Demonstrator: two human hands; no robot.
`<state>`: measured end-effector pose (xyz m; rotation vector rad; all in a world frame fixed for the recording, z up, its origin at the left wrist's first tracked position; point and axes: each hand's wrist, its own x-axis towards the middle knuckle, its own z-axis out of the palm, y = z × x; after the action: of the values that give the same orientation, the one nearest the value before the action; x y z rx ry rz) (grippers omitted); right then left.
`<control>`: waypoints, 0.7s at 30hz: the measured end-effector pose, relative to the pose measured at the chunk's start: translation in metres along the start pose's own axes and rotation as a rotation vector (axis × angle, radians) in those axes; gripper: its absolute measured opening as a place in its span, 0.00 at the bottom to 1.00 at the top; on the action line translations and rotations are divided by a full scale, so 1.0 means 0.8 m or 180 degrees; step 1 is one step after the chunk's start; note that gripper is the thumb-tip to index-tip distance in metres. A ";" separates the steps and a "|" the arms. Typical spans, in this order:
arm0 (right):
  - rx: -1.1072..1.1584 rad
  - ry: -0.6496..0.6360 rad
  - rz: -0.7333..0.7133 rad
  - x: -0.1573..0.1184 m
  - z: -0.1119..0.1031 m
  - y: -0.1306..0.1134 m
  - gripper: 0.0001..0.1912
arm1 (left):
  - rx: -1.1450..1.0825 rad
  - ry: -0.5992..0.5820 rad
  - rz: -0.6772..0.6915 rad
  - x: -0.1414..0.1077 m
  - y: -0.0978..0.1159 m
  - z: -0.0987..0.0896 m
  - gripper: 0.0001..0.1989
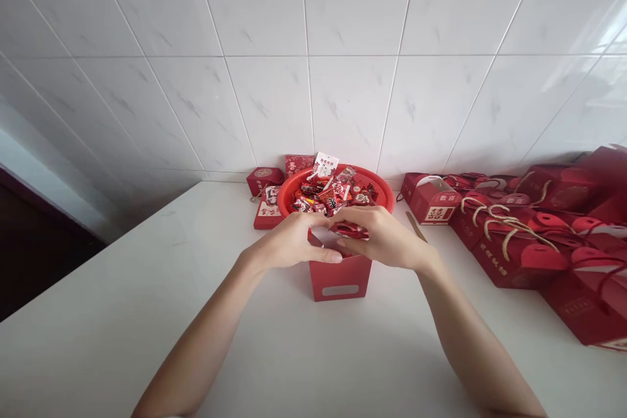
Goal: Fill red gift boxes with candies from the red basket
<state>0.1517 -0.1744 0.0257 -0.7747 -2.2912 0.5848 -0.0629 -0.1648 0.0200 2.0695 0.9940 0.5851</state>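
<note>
A red paper gift box (340,281) with a pale oblong window stands upright on the white table, its top open. My left hand (289,241) is at the left side of its opening, fingers behind and thumb across the front, holding the rim. Over the right part of the opening, my right hand (386,238) is closed around red-wrapped candy (350,230); how many pieces it holds is hidden. Just behind the box sits a red plastic basket (385,192) heaped with wrapped candies (333,196), a white card among them.
Many red gift boxes (514,255) with cord handles crowd the right side of the white table (206,339). An open box (431,199) stands right of the basket. Small red boxes (264,177) lie to its left. A tiled wall (353,98) closes off the back.
</note>
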 end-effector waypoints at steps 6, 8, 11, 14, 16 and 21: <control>0.0353 0.0516 0.0235 -0.005 -0.013 -0.005 0.14 | 0.0050 0.0012 -0.0004 0.004 -0.002 0.002 0.19; 0.0412 0.0370 0.0333 -0.005 -0.013 -0.004 0.17 | -0.0010 -0.0011 0.0108 0.007 -0.003 0.004 0.19; 0.0465 0.0011 0.0398 -0.002 -0.009 0.001 0.20 | -0.0085 -0.0065 0.0256 0.010 -0.005 0.006 0.21; 0.0475 0.0059 0.0385 0.001 -0.007 0.007 0.21 | -0.0101 -0.0119 0.0250 0.010 -0.007 0.006 0.20; 0.0627 0.0384 0.0413 0.001 -0.009 0.009 0.21 | -0.0083 -0.0107 0.0172 0.010 -0.008 0.006 0.21; 0.1788 0.0984 0.0744 0.000 -0.012 0.009 0.15 | -0.0004 0.0010 0.0087 0.010 -0.012 0.005 0.25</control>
<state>0.1608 -0.1676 0.0280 -0.7848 -1.6469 1.0737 -0.0596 -0.1561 0.0110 2.0847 0.9681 0.6030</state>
